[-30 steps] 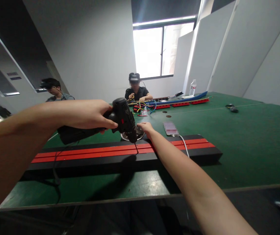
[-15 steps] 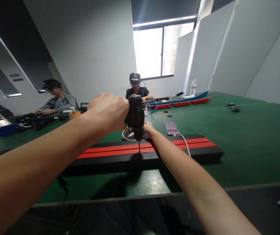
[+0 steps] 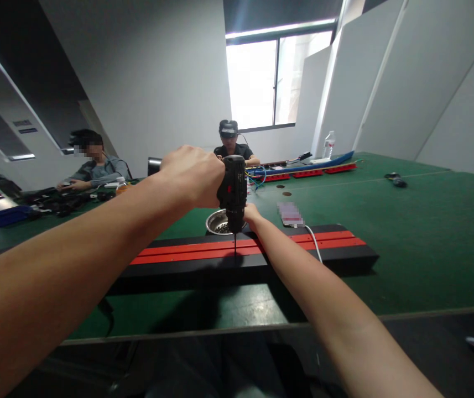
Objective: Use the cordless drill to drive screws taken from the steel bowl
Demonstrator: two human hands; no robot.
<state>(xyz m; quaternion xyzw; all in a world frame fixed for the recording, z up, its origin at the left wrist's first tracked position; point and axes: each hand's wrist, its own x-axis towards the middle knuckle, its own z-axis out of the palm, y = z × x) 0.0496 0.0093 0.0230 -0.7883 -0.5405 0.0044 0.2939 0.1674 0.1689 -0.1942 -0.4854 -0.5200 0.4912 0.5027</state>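
My left hand [image 3: 195, 172] is closed around the grip of a black cordless drill [image 3: 234, 188], held upright with its bit pointing down. The bit's tip meets the front red strip [image 3: 178, 255] of a long black bar [image 3: 203, 270] lying across the table. Behind the drill, my right hand [image 3: 251, 214] is beside a round metal bowl [image 3: 214, 228] of small dark pieces, probably screws. The drill hides most of its fingers, so I cannot tell what they hold. My right forearm passes over the bar.
A phone-like device [image 3: 290, 214] with a white cable [image 3: 313, 243] lies behind the bar. Farther back are a blue strip [image 3: 323, 164], red pieces, wires and a plastic bottle [image 3: 328, 145]. Two people sit across the green table [image 3: 419, 237]. A blue tray [image 3: 9, 215] is at left.
My left hand has risen slightly at the wrist, still gripping the drill. The bit stays at about the same spot on the red strip. My right hand remains near the bowl.
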